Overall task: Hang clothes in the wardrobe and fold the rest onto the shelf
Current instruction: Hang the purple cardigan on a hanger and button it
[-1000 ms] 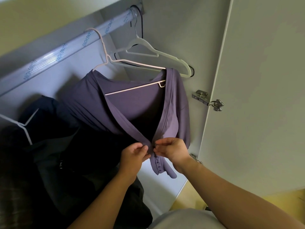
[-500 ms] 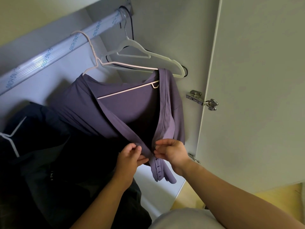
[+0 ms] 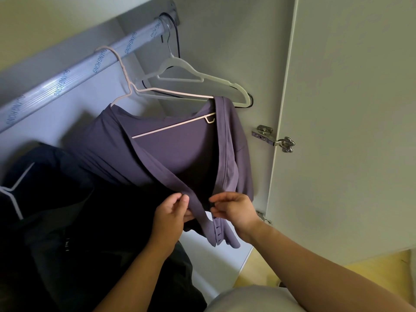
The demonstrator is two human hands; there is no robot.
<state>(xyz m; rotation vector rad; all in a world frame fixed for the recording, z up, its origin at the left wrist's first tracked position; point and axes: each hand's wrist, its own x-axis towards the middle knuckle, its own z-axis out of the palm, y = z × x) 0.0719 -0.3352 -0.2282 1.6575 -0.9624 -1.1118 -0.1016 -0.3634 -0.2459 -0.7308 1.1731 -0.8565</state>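
Matt purple cloth cardigan on a thin pink hanger, under a glossy ribbed metal rail, beside a shiny steel hinge.

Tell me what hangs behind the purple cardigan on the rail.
An empty white hanger and a thin dark hanger behind it. The cardigan hides anything lower.

left hand, right hand drawn apart, cardigan parted

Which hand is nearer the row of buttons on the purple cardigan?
Right. The right hand pinches the purple cardigan just above the buttons; the left hand holds the other front edge, farther left.
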